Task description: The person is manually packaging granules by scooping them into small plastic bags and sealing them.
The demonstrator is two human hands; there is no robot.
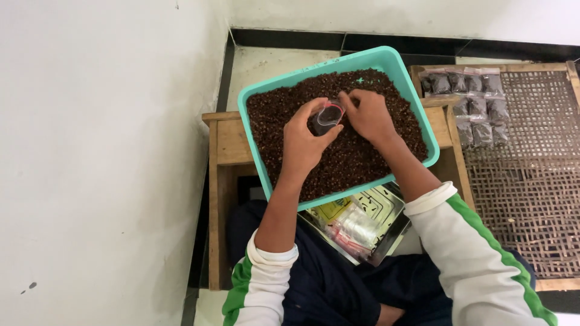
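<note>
Our left hand [302, 142] is pinching a small clear bag [327, 118] open over the dark seeds [356, 157] while our right hand [367, 115], fingers pressed together just beside it, is feeding seeds in, so we judge sealing comes next.

Home packing corner on the floor: plain white wall [103, 151], tiled floor [272, 60], low wooden stool [225, 145] carrying a teal tray [386, 60] of dark seeds, filled small bags [474, 105] at a woven rack's [531, 181] far-left corner.

A woven bamboo tray [531, 187] was positioned at frame right, with filled dark packets [477, 105] laid on its upper part. A wooden frame [226, 142] was located centre-left, against the white wall [103, 151].
</note>
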